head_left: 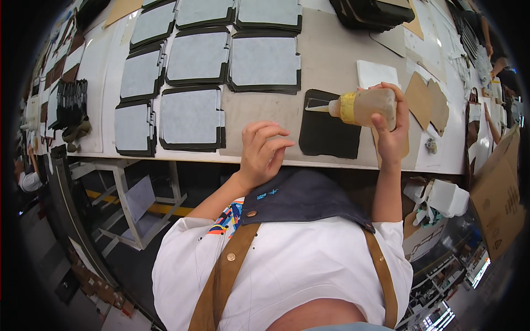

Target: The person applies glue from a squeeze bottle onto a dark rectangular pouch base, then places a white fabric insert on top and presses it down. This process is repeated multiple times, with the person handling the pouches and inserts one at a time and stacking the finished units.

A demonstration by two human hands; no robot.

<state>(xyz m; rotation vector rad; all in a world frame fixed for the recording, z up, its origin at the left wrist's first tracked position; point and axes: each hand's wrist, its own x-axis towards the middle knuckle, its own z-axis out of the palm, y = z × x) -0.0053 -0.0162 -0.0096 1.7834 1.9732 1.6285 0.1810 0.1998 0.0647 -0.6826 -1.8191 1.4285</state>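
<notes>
My right hand (pixel 393 132) is wrapped round a translucent squeeze bottle (pixel 369 107) with a yellow band near its neck. The bottle lies sideways in my grip, its narrow nozzle pointing left above a black flat rectangular piece (pixel 330 135) near the table's front edge. Whether the nozzle tip touches the piece I cannot tell. To the left of that piece, my left hand (pixel 264 150) hovers at the table's edge, fingers loosely bent and apart, with nothing seen in them.
Stacks of black pieces topped with pale grey sheets (pixel 190 118) fill the table's left and far side. A black pile (pixel 375 14) stands at the back. Right of the bottle lie a white pad (pixel 377 73) and brown card pieces (pixel 428 102). A cardboard box (pixel 499 193) stands at right.
</notes>
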